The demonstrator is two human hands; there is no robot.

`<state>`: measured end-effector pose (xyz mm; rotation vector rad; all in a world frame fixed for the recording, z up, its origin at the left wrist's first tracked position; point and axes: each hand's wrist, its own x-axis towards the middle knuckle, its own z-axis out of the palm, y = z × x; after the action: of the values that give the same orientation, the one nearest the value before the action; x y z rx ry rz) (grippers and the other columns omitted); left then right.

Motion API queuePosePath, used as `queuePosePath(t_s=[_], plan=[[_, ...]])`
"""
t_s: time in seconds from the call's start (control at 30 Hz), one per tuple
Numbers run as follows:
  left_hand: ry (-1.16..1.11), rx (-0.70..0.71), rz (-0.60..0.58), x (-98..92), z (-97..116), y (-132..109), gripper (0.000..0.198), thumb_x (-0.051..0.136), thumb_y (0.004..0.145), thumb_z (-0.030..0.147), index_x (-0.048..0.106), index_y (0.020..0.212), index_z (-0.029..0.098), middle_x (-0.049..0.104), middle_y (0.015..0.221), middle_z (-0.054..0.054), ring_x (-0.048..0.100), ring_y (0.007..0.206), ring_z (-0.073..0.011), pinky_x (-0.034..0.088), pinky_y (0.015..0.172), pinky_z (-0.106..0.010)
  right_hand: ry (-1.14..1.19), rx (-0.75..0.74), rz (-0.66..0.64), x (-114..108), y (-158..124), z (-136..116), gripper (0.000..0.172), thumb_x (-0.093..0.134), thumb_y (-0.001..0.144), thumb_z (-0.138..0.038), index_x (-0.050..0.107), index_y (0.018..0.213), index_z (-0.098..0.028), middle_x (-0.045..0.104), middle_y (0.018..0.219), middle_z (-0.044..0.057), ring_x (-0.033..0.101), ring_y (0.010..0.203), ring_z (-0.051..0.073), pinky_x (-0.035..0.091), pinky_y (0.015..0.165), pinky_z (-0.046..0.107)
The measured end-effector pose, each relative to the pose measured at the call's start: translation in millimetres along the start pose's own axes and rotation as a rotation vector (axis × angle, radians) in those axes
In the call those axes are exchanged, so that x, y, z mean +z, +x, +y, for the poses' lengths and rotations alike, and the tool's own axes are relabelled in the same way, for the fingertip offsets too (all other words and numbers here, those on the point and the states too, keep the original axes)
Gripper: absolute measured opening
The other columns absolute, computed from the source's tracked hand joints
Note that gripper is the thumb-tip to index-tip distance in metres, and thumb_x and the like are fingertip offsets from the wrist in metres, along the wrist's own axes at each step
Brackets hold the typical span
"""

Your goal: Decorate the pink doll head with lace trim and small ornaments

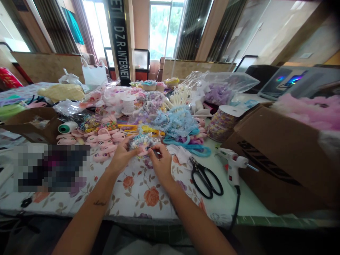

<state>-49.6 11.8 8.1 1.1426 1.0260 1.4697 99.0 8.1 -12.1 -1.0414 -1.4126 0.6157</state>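
Both hands hold a small pink doll head (145,150) with a painted eye and fluffy pale blue and white yarn hair (143,140). My left hand (122,154) grips its left side, thumb along the lower edge. On the other side, my right hand (161,160) pinches it near the eye with bent fingers. Behind and left of it lie several bare pink doll heads (105,143) with painted eyes. A fluffy blue yarn bundle (175,120) sits just beyond, with blue cord loops (196,150) below it. What my fingertips press on is partly hidden.
Black-handled scissors (205,179) and a white glue gun (232,164) with its cable lie at right. Beyond them stands a cardboard box (281,159) with pink fluff. A yarn spool (223,122) and plastic bags fill the back. A flowered cloth (151,196) covers the table.
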Motion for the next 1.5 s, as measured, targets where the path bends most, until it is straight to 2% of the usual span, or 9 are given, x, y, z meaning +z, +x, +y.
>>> queuePosePath(t_s=[0.13,0.23,0.4,0.7,0.9,1.07,1.2,1.3,1.5], plan=[[-0.021,-0.03,0.002,-10.9,15,2,0.06,0.082,0.061,0.027,0.061,0.116,0.02,0.068,0.111,-0.007,0.064,0.099,-0.0232,0.052,0.085,-0.03,0.1,0.048,-0.001,-8,7,-3,0.018,0.061,0.081,-0.036,0.061,0.09,-0.021,0.065,0.083,0.003,0.061,0.077,0.017,0.049,0.069,0.029],[-0.025,-0.055,0.061,-32.4,36,2,0.061,0.079,0.062,0.027,0.059,0.12,0.024,0.068,0.109,-0.005,0.066,0.09,-0.0202,0.055,0.075,-0.027,0.275,0.12,0.215,-27,25,-1,0.026,0.058,0.082,-0.041,0.058,0.098,-0.02,0.065,0.084,0.003,0.063,0.071,0.016,0.052,0.064,0.03],[0.08,-0.234,-0.093,-64.1,51,-8,0.057,0.077,0.064,0.031,0.061,0.118,0.029,0.069,0.107,-0.005,0.067,0.092,-0.0241,0.056,0.069,-0.03,0.268,0.197,0.484,-70,51,19,0.022,0.06,0.076,-0.038,0.058,0.08,-0.017,0.062,0.068,0.001,0.06,0.061,0.015,0.051,0.055,0.028],[0.343,-0.215,-0.087,-59.5,3,-6,0.058,0.08,0.06,0.034,0.065,0.114,0.021,0.061,0.125,-0.01,0.05,0.122,-0.0315,0.046,0.091,-0.038,-0.238,0.083,-0.22,-70,36,39,0.003,0.066,0.065,-0.018,0.067,0.064,-0.02,0.067,0.062,0.0,0.058,0.058,0.016,0.042,0.058,0.028],[0.453,-0.194,-0.05,-63.8,-3,3,0.062,0.081,0.057,0.038,0.062,0.114,0.022,0.061,0.124,-0.012,0.053,0.118,-0.0317,0.047,0.088,-0.037,-0.394,0.05,-0.352,-58,35,36,0.011,0.068,0.067,-0.014,0.064,0.058,-0.021,0.061,0.059,0.0,0.052,0.059,0.016,0.033,0.058,0.027],[0.759,-0.085,0.017,-66.4,22,-2,0.059,0.074,0.062,0.046,0.063,0.112,0.018,0.068,0.101,-0.012,0.065,0.09,-0.0301,0.051,0.075,-0.039,-0.447,0.097,-0.373,-52,33,38,0.014,0.07,0.065,-0.013,0.062,0.057,-0.021,0.058,0.057,0.0,0.05,0.058,0.015,0.031,0.057,0.027],[0.931,0.034,0.025,-56.5,48,-3,0.048,0.064,0.072,0.05,0.065,0.106,0.018,0.07,0.101,-0.012,0.066,0.09,-0.0294,0.052,0.076,-0.038,-0.412,0.144,-0.381,-50,31,40,0.012,0.067,0.064,-0.011,0.061,0.058,-0.019,0.059,0.058,-0.001,0.051,0.059,0.015,0.033,0.057,0.026],[0.838,0.123,0.053,-33.6,51,-2,0.041,0.06,0.077,0.048,0.066,0.102,0.017,0.071,0.099,-0.01,0.066,0.092,-0.0262,0.053,0.076,-0.034,-0.349,0.179,-0.384,-53,31,40,0.009,0.066,0.068,-0.016,0.06,0.061,-0.018,0.06,0.059,0.0,0.054,0.058,0.015,0.037,0.056,0.026],[0.674,0.139,-0.283,26.7,18,-3,0.027,0.06,0.08,0.038,0.069,0.096,0.019,0.072,0.095,-0.008,0.066,0.081,-0.0205,0.052,0.065,-0.027,0.131,0.354,-0.318,-63,29,33,0.019,0.067,0.069,-0.036,0.062,0.07,-0.018,0.061,0.06,-0.001,0.055,0.052,0.014,0.047,0.055,0.028]])
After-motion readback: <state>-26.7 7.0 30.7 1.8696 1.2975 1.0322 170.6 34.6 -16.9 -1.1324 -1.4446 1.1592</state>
